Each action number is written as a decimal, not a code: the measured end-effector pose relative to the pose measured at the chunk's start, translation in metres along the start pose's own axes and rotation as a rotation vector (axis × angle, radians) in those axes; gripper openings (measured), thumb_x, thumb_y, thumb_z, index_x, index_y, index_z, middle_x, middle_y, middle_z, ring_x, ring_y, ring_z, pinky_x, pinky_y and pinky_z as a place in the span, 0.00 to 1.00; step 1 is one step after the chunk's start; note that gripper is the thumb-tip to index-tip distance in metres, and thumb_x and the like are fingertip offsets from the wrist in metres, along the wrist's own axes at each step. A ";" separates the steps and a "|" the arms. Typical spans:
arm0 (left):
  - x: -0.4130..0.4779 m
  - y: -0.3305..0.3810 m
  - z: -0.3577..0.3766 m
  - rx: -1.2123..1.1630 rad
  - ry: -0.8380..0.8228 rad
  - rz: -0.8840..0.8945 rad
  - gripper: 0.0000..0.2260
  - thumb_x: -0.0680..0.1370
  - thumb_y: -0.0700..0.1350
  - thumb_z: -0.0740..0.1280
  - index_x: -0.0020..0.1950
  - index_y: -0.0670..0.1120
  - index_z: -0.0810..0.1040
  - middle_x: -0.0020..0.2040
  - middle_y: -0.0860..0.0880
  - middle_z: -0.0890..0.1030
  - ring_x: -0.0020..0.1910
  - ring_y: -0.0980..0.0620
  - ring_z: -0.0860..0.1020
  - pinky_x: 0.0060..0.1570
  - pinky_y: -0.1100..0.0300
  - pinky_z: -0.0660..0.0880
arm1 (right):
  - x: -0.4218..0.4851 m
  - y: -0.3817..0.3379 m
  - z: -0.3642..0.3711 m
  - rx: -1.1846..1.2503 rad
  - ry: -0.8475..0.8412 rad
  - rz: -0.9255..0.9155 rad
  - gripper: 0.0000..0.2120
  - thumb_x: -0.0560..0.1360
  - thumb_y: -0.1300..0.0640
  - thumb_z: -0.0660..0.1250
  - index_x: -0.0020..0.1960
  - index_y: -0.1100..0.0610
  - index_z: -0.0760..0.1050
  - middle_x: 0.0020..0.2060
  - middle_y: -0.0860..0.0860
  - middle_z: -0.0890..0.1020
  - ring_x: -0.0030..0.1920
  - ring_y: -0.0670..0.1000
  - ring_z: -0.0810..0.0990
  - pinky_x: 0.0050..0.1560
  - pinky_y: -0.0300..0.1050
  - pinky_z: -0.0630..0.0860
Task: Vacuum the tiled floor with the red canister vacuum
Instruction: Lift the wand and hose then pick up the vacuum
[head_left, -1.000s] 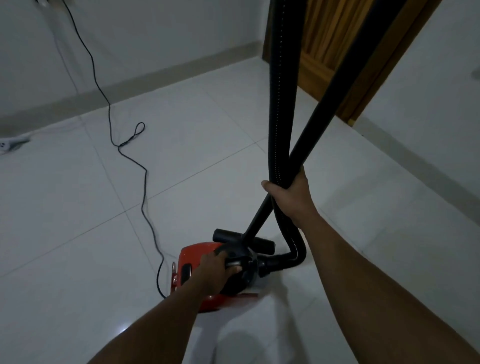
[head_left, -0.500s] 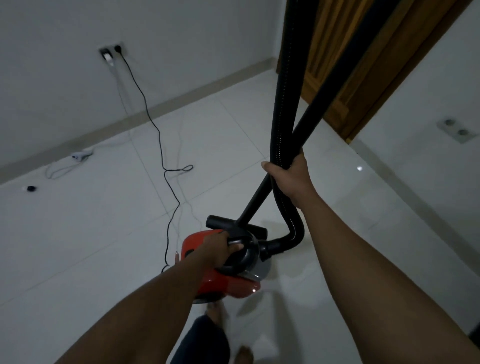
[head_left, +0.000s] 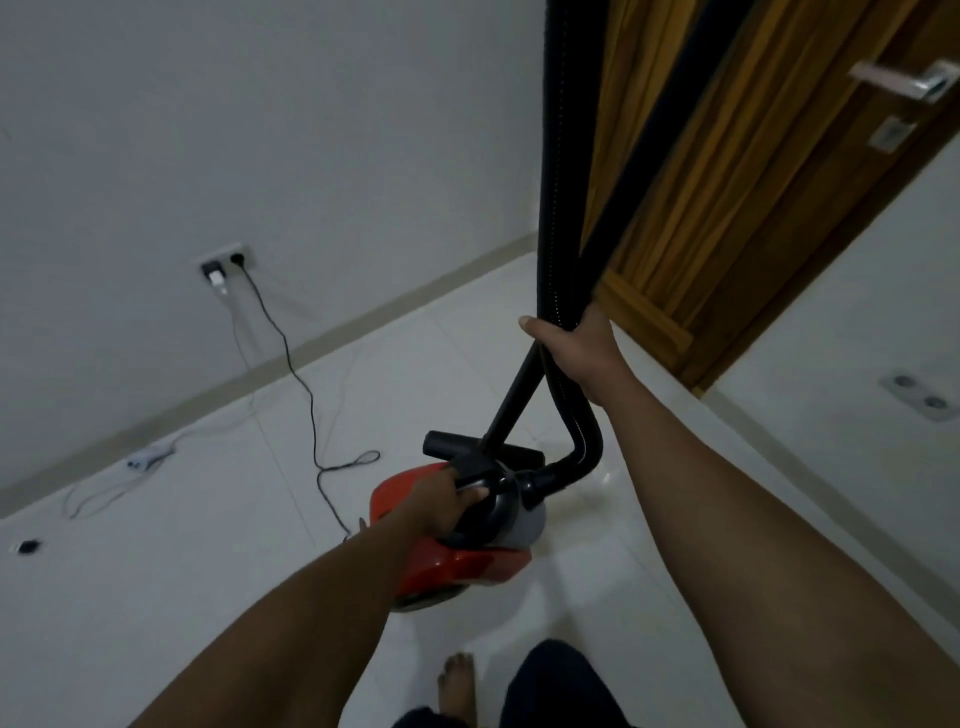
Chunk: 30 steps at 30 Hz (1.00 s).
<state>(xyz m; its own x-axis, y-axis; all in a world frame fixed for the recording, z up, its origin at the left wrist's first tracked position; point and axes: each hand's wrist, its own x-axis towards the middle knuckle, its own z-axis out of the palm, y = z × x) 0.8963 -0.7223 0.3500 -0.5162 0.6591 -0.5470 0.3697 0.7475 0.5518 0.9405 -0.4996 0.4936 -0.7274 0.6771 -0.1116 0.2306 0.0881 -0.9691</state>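
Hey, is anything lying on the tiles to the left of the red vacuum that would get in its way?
Yes. A black power cord trails from the wall outlet across the tiles to the red vacuum, looping left of it. Farther left lie a white cable and a small dark object.

Red canister vacuum (head_left: 457, 564) gripped at black handle by left hand (head_left: 449, 499); hose (head_left: 558, 208) and wand (head_left: 511, 395) clasped together by right hand (head_left: 579, 348); power cord (head_left: 311, 415) trailed across tiled floor (head_left: 182, 571).

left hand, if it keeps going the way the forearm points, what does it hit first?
Likely the black floor nozzle just beyond the red canister vacuum, whose handle the left hand grips. Depth unclear.
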 end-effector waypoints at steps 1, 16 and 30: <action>0.015 0.008 -0.016 0.000 0.008 0.000 0.21 0.81 0.58 0.64 0.70 0.48 0.74 0.63 0.46 0.80 0.61 0.45 0.78 0.58 0.59 0.70 | 0.021 -0.004 0.000 -0.003 0.005 -0.014 0.31 0.72 0.52 0.77 0.70 0.55 0.70 0.54 0.45 0.79 0.52 0.40 0.78 0.46 0.36 0.74; 0.290 0.118 -0.210 -0.084 0.074 -0.052 0.10 0.83 0.45 0.64 0.64 0.47 0.74 0.53 0.52 0.79 0.36 0.67 0.77 0.34 0.77 0.69 | 0.375 -0.066 -0.007 0.006 -0.005 -0.049 0.23 0.72 0.54 0.77 0.62 0.55 0.71 0.48 0.44 0.78 0.50 0.45 0.79 0.47 0.41 0.75; 0.595 0.152 -0.362 0.081 -0.067 -0.017 0.20 0.83 0.55 0.62 0.73 0.49 0.73 0.66 0.45 0.79 0.63 0.46 0.77 0.54 0.63 0.66 | 0.699 -0.077 0.003 -0.070 -0.057 -0.001 0.26 0.71 0.55 0.78 0.63 0.48 0.68 0.50 0.40 0.77 0.49 0.39 0.76 0.53 0.41 0.74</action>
<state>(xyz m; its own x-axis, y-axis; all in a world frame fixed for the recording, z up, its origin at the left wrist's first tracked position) 0.3652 -0.2465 0.3359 -0.4708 0.6482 -0.5985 0.4239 0.7611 0.4909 0.4123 -0.0357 0.4891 -0.7629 0.6343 -0.1252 0.2734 0.1410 -0.9515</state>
